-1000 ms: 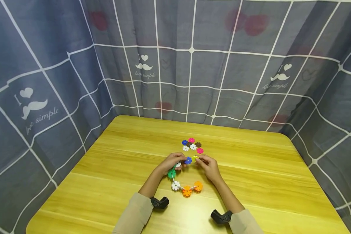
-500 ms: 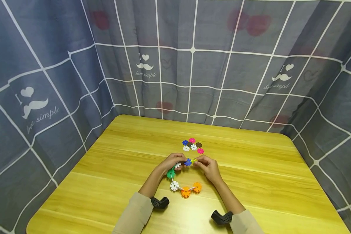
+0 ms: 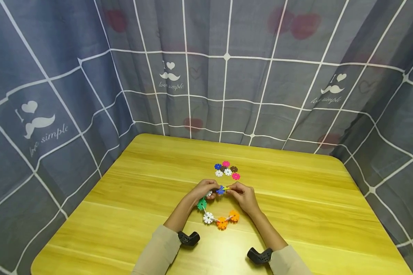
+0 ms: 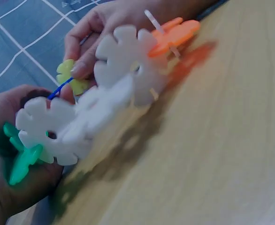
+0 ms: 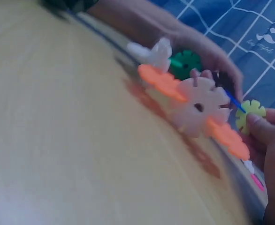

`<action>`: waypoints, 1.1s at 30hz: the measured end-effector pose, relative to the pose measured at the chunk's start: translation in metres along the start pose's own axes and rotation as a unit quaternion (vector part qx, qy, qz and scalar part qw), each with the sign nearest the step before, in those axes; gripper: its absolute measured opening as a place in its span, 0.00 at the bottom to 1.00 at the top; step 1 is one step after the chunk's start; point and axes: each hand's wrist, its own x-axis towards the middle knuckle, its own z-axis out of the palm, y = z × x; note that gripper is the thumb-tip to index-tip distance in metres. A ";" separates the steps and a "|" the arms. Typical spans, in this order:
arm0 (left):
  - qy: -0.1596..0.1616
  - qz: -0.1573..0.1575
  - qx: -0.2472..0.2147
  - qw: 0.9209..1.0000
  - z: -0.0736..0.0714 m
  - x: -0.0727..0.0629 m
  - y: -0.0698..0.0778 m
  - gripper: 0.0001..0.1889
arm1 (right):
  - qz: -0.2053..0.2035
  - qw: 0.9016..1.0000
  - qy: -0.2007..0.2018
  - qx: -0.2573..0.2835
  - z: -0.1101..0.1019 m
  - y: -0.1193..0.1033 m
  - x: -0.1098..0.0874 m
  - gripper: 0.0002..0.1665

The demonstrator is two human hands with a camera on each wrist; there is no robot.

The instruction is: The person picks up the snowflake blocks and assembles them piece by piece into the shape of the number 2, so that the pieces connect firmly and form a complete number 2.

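Note:
A curved chain of notched plastic snowflake discs runs from my left hand (image 3: 204,189) round toward me. It includes a green disc (image 3: 202,204), a white disc (image 3: 208,217) and two orange discs (image 3: 221,222). My left fingers grip the chain's far end, near a blue disc (image 3: 221,190); a dark disc there is mostly covered by the fingers. Between thumb and finger, my right hand (image 3: 243,196) pinches a yellow disc (image 5: 250,115). In both wrist views the blue disc's edge meets the yellow disc, slotted or touching; how deep I cannot tell.
Beyond the hands lies a loose group of discs on the wooden table (image 3: 296,198), among them a pink disc (image 3: 236,176), a brown disc (image 3: 234,169) and a white disc (image 3: 228,172). A grey checked curtain (image 3: 206,76) hangs around the table's back and sides.
My right hand has moved slightly left, bringing the yellow disc from beside the blue disc up against it. The yellow disc has turned edge-on. The chain's near end has swayed a little.

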 end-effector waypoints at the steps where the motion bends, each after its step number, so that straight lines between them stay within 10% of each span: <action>1: -0.001 -0.002 0.005 1.000 0.001 0.000 0.000 0.08 | 0.005 1.000 -0.002 0.001 0.000 0.004 -0.001 0.06; 7: -0.016 -0.006 0.013 1.000 -0.001 0.002 0.001 0.10 | 0.060 0.994 0.008 -0.090 -0.010 0.022 0.000 0.16; 14: -0.022 0.002 0.002 1.000 -0.003 0.001 0.004 0.11 | 0.079 0.954 -0.009 -0.289 -0.018 0.024 0.003 0.19; 21: -0.024 -0.001 -0.002 1.000 -0.002 0.001 0.000 0.10 | 0.097 0.939 0.004 -0.330 -0.014 0.024 -0.001 0.20; 33: -0.033 0.008 0.008 0.999 -0.005 -0.002 -0.002 0.10 | 0.192 0.944 0.058 -0.262 -0.015 0.020 -0.003 0.20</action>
